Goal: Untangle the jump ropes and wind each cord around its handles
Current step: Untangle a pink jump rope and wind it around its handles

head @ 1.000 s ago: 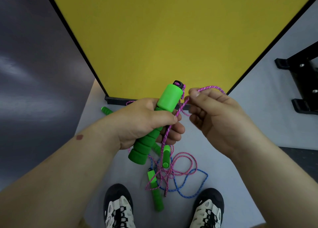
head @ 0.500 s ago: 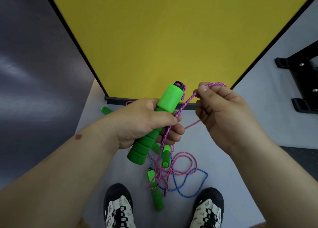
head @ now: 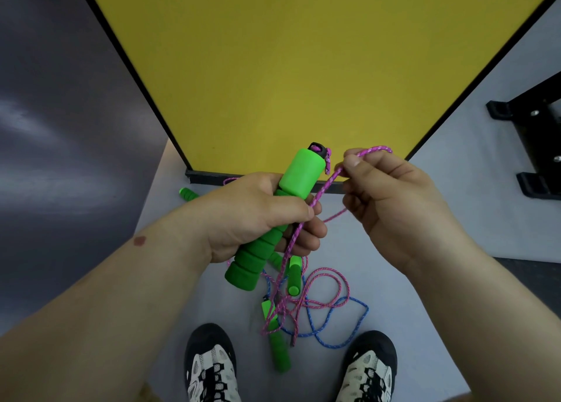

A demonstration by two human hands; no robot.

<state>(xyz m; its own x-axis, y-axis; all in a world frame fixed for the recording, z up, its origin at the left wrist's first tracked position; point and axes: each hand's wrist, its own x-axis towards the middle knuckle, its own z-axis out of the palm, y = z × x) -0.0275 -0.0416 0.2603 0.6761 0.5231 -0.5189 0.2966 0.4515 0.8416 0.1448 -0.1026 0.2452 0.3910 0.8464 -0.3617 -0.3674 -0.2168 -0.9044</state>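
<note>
My left hand (head: 258, 216) grips a green foam handle (head: 299, 173) held up at an angle, its black cap at the top. A pink cord (head: 321, 193) leaves the cap, runs down past my left fingers and drops to the floor. My right hand (head: 391, 201) pinches a loop of that pink cord just right of the cap. On the grey floor between my shoes lies a tangle of pink cord and blue cord (head: 355, 328) with more green handles: one upright (head: 294, 275), one long (head: 279, 353), one far left (head: 188, 193).
A yellow panel (head: 288, 67) with a black frame stands straight ahead. A black metal stand (head: 534, 146) sits at the right. My two shoes (head: 212, 368) flank the tangle. A dark wall fills the left side.
My right hand has moved right and up, away from the handle's cap, drawing the pinched pink cord out longer. My left hand and the handle have stayed put.
</note>
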